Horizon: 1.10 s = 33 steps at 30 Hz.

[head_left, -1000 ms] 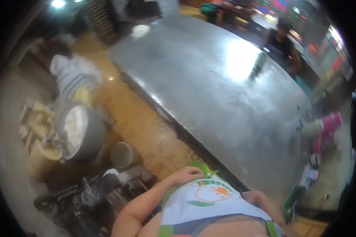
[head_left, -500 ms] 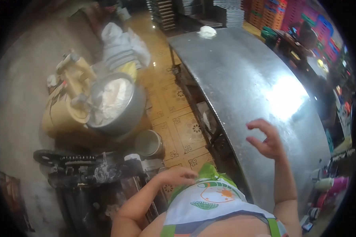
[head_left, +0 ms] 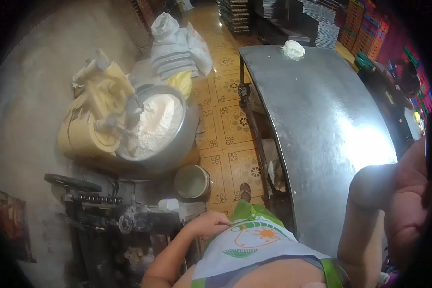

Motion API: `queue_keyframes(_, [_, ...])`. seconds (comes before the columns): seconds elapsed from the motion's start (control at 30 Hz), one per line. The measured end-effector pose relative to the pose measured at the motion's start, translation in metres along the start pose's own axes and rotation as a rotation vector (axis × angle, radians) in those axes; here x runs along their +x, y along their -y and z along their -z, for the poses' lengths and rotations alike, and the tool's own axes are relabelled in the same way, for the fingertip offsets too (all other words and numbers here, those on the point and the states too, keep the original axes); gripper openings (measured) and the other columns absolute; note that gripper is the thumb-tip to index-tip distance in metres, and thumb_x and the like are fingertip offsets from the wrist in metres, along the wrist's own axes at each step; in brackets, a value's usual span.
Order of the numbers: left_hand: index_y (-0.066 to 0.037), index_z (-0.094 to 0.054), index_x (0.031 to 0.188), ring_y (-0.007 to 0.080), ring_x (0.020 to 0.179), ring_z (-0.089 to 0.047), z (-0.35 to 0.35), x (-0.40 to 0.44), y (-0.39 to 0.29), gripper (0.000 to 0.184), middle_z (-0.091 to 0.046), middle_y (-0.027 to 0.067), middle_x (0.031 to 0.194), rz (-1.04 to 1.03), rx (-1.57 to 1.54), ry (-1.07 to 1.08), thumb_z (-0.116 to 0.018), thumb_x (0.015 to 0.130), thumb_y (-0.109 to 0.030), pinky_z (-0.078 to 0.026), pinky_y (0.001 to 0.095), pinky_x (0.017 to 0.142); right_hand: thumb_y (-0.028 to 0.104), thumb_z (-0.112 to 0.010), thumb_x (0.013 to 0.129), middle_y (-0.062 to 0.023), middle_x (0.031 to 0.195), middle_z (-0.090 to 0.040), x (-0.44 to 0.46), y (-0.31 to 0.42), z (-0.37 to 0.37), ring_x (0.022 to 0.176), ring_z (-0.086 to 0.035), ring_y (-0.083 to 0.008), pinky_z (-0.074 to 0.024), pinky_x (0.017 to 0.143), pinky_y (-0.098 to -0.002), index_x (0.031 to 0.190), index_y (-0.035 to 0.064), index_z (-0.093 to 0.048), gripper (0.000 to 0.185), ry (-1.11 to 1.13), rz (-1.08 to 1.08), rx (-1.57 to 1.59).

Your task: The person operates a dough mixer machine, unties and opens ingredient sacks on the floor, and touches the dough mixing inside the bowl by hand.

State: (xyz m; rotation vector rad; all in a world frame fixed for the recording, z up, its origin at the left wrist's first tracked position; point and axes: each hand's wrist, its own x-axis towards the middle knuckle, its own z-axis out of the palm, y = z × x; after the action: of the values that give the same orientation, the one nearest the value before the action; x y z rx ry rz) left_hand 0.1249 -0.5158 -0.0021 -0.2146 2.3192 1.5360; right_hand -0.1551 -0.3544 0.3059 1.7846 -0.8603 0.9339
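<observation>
My left hand [head_left: 208, 224] is at the side of the white apron [head_left: 247, 237] with green trim that I wear. Its fingertips meet the apron's edge; the fingers are bent and partly hidden behind the back of the hand, so a grip on the cloth cannot be made out. Raised close to the camera at the right edge is my right hand [head_left: 408, 201], large and cut off by the dark rim of the view. Nothing shows in it, but its fingertips are out of sight. It is in front of the metal-topped table [head_left: 317, 110].
A mixer [head_left: 91, 115] with a bowl of white flour [head_left: 156, 122] stands left. By it are a bucket [head_left: 192, 182], stacked white sacks [head_left: 173, 57] and dark machinery [head_left: 129, 221]. A white lump [head_left: 293, 50] lies on the table's far end; trays [head_left: 319, 24] and crates [head_left: 365, 29] stand beyond.
My right hand has risen from over the table toward the camera. The left hand stays by the apron, its fingers more bent. The view has shifted, and a foot now shows on the floor.
</observation>
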Motion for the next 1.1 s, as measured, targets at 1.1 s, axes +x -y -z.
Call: queue_keyframes(1.1, [-0.007,-0.059,0.092,0.0183,0.085,-0.048,0.664,0.157,-0.182,0.025,-0.05,0.0061,0.085,-0.918,0.708,-1.829,-0.068,0.082,-0.027,-0.038,0.0274,0.068,0.028,-0.067,0.084,-0.0144,0.096,-0.061,-0.022,-0.516,-0.393,0.091,-0.058,-0.0292,-0.0445,0.084,-0.0403,0.103,-0.0016,-0.057,0.036,-0.039,0.319,0.083])
